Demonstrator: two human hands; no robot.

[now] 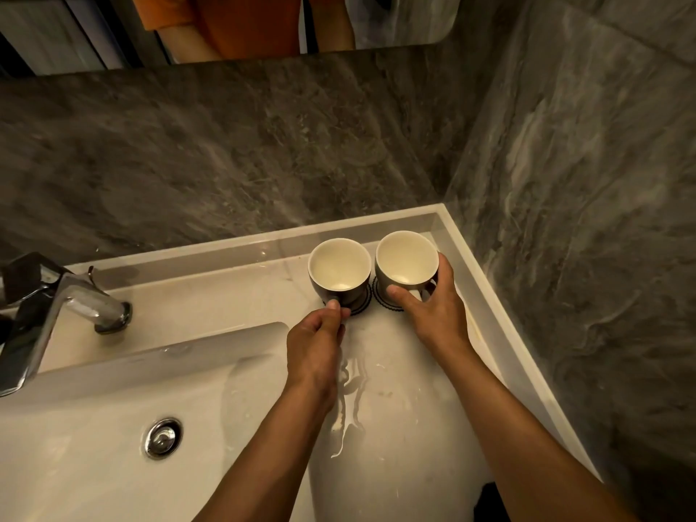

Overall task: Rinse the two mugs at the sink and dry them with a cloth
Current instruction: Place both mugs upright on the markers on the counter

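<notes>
Basin (94,427) nearest | left fingers (333,307) pinch left mug (340,273) | right fingers (399,295) curl round right mug (406,263) | faucet (56,303) left

A single head-worn, wide-angle view looks steeply down and forward from close above a counter (395,371). The basin (94,427) fills the lower left, stone walls (226,152) the upper half, and a mirror (226,24) edges the top.

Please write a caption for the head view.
Left hand and right hand each grip a dark cream-lined mug beside the sink.
</notes>
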